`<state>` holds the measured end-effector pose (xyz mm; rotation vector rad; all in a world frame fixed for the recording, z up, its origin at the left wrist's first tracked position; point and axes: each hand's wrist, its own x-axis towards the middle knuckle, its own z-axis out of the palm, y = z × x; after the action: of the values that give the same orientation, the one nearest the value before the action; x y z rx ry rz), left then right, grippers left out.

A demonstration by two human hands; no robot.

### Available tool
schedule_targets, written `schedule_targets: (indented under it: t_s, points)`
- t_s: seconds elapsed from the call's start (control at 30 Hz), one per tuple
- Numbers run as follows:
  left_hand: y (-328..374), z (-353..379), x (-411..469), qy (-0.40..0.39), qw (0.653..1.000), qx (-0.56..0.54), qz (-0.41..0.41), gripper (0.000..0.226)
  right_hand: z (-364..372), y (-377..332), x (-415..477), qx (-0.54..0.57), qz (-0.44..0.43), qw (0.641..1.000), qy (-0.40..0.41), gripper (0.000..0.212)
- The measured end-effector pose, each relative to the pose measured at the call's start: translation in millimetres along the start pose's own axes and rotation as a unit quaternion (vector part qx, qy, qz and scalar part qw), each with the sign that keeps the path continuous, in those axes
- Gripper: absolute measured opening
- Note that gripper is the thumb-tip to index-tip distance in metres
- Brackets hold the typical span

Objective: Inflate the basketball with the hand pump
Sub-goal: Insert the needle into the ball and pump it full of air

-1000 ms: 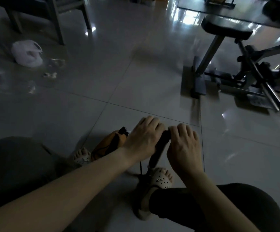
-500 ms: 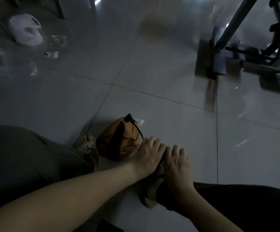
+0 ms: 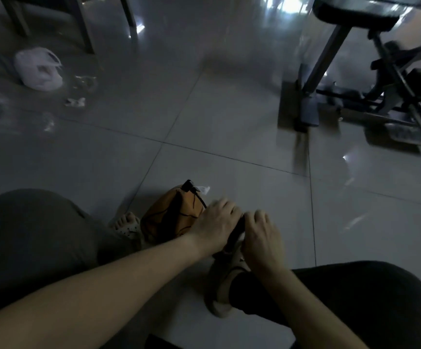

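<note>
A limp, half-flat orange basketball (image 3: 171, 217) lies on the floor tiles between my feet, with a black hose (image 3: 196, 195) running from a fitting at its top. Both hands grip the black pump handle (image 3: 238, 230) just right of the ball. My left hand (image 3: 213, 225) wraps the handle's left end and my right hand (image 3: 262, 235) wraps its right end. The pump's shaft and base are hidden under my hands and my right sandal (image 3: 225, 280).
My left foot in a sandal (image 3: 126, 226) sits left of the ball. A weight bench with metal legs and a barbell (image 3: 370, 96) stands at the back right. A white plastic bag (image 3: 38, 70), scraps of litter and chair legs (image 3: 83, 23) occupy the back left floor.
The hands pushed the pump handle down close to the sandal, then lifted it slightly. The view dipped toward the floor and has risen again.
</note>
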<state>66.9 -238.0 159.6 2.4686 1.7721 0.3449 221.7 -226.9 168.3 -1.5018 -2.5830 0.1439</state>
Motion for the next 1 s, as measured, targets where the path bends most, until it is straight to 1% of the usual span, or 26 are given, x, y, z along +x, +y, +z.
schedule_targets:
  t_s: [0.07,0.1,0.17,0.23,0.3,0.37,0.47,0.6,0.7,0.77,0.83,0.93,1.0]
  points:
    - [5,-40,9,0.077,0.997,-0.008,0.016,0.035,-38,-1,9,-0.019,-0.021,0.996,0.08,0.02]
    - [9,-58,12,0.109,0.994,-0.001,0.019,0.036,-55,-3,13,-0.031,-0.029,0.994,0.104,0.019]
    - [15,-84,13,0.156,0.987,0.023,0.016,0.035,-82,-12,18,-0.05,-0.024,0.99,0.13,0.015]
    - [17,-89,7,0.173,0.984,0.04,0.007,0.032,-88,-20,19,-0.062,-0.015,0.99,0.128,0.012]
    - [14,-72,-1,0.16,0.986,0.047,0.009,0.027,-73,-23,13,-0.064,-0.007,0.992,0.105,0.015]
    - [11,-44,-10,0.126,0.99,0.06,0.014,0.018,-46,-19,1,-0.049,-0.006,0.995,0.083,0.018]
    - [5,-4,-15,0.1,0.993,0.064,-0.002,0.006,-5,-13,-7,-0.028,0.001,0.998,0.055,0.011]
    - [-1,31,-18,0.07,0.995,0.07,-0.016,0.006,31,-11,-4,-0.024,0.014,1.0,0.013,0.006]
    - [-3,54,-22,0.029,0.996,0.083,-0.027,0.008,54,-5,-8,-0.034,0.023,0.999,-0.028,0.002]
    - [-4,65,-23,0.001,0.996,0.086,-0.027,0.01,66,-3,-9,-0.041,0.034,0.996,-0.069,0.003]
    - [-6,70,-19,-0.017,0.995,0.094,-0.028,0.011,72,0,-4,-0.038,0.037,0.994,-0.092,0.006]
    - [-4,69,-14,-0.042,0.994,0.098,-0.038,0.01,67,4,2,-0.029,0.022,0.99,-0.133,0.013]
    - [3,63,-18,-0.077,0.993,0.079,-0.042,0.02,54,3,-4,-0.013,0.005,0.988,-0.154,0.017]
